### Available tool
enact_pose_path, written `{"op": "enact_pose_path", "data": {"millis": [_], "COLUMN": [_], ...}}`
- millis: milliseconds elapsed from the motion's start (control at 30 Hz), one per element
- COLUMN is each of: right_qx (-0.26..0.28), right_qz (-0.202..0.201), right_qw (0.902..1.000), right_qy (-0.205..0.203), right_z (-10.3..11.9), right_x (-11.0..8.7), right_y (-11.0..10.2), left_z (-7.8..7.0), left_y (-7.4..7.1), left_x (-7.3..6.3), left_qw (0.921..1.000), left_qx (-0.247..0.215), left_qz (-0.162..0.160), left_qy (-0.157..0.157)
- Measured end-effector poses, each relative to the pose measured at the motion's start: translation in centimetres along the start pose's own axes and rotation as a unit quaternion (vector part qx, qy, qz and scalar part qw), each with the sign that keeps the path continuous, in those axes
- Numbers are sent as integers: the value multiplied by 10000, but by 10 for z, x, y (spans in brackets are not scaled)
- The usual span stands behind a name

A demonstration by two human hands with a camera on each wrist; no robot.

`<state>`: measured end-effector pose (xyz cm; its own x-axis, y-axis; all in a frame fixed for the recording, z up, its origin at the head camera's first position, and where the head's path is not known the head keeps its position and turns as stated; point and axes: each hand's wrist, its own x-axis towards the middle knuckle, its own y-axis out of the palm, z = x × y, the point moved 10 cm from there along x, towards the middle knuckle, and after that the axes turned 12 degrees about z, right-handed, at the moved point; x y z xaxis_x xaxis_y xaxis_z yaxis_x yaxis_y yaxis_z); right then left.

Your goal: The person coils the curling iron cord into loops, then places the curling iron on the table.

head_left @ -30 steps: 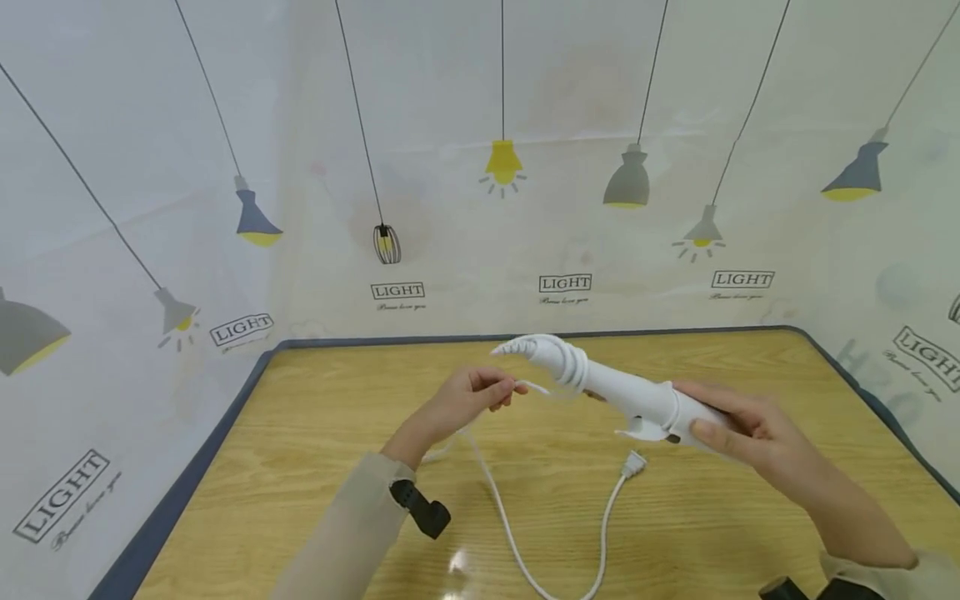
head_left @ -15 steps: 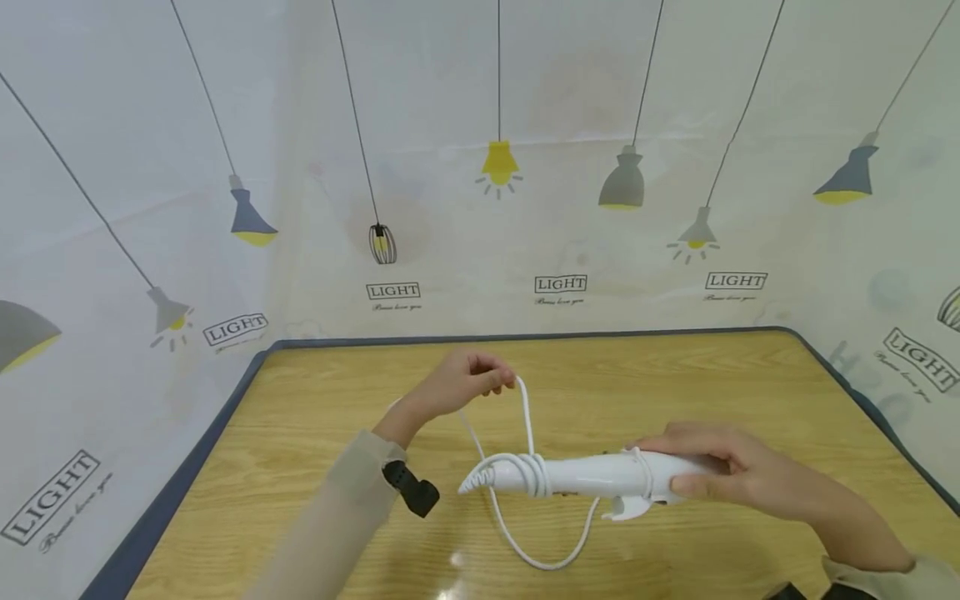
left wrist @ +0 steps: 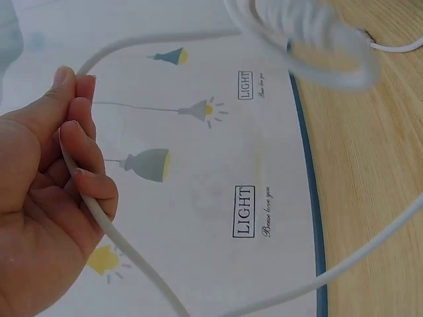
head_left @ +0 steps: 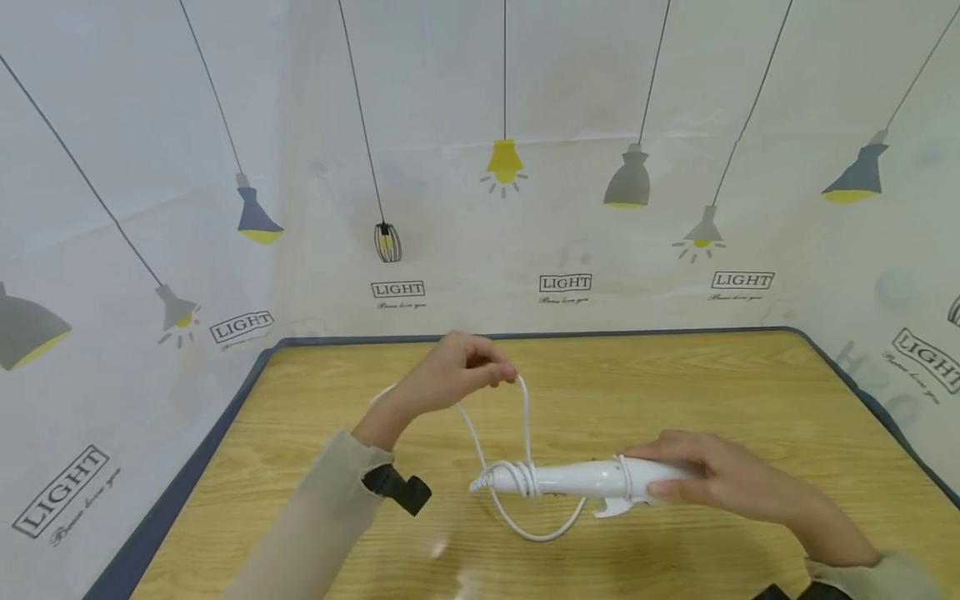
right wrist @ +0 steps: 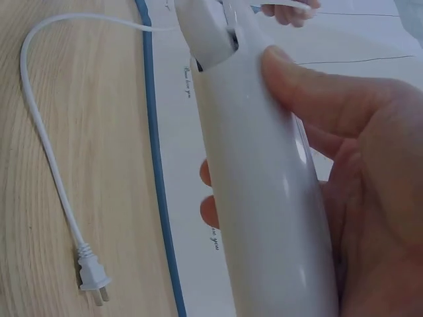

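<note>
My right hand [head_left: 731, 479] grips the thick end of a white curling iron [head_left: 577, 479], its thumb along the near side and fingers behind. The iron lies nearly level over the table, its lever pointing down and its ridged cord end to the left. Several turns of white cord [head_left: 527, 479] wrap its narrow handle. Up and to the left, my left hand [head_left: 457, 373] pinches the cord between thumb and forefinger, and a stretch runs from there down to the wraps. In the left wrist view, the cord [left wrist: 142, 264] also passes through the curled lower fingers.
A free loop of cord [head_left: 540, 537] hangs below the iron. In the right wrist view, the two-prong plug [right wrist: 92, 272] lies over the wood-grain tabletop [right wrist: 99, 132]. A pale sheet printed with lamps [head_left: 480, 250] stands behind the table, edged by a dark blue border [head_left: 390, 339].
The curling iron has come down from a raised tilt to nearly level. My left hand has moved slightly up and left, with a longer stretch of cord between it and the wraps.
</note>
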<state>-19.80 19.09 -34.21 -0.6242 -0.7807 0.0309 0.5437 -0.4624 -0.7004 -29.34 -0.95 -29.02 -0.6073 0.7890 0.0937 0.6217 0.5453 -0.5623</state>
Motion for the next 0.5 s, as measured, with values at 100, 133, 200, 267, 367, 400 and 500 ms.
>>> {"op": "enact_pose_path", "data": {"millis": [100,133,200,267,367,400,500], "right_qx": [-426,-526,-652,-847,-1224,-1299,-1305], "right_qz": [-227,-293,-415,-561,-979,-1119,-1594], "right_qw": [9977,9963,9936,9895,9785,9747,9653], "right_qy": [472,611,827,1025,1337,1434,1605], "right_z": [-6,-8,-11,-14,-17,-18,-19], "right_x": [1,1,3,4,3,3,-2], "right_y": [-2,-3,-4,-6,-12,-15,-25], "left_z": [-16,-21,-31,-40,-49,-50,-51], "left_y": [6,9,15,21,30,33,38], "left_x": [-4,-5,-7,-9,-15,-17,-25], "left_qw": [9998,9996,9992,9987,9981,9983,9983], "left_qx": [151,198,247,260,255,215,93], "left_qz": [0,-6,-20,-38,-46,-53,-125], "left_qy": [130,184,321,426,550,542,554]}}
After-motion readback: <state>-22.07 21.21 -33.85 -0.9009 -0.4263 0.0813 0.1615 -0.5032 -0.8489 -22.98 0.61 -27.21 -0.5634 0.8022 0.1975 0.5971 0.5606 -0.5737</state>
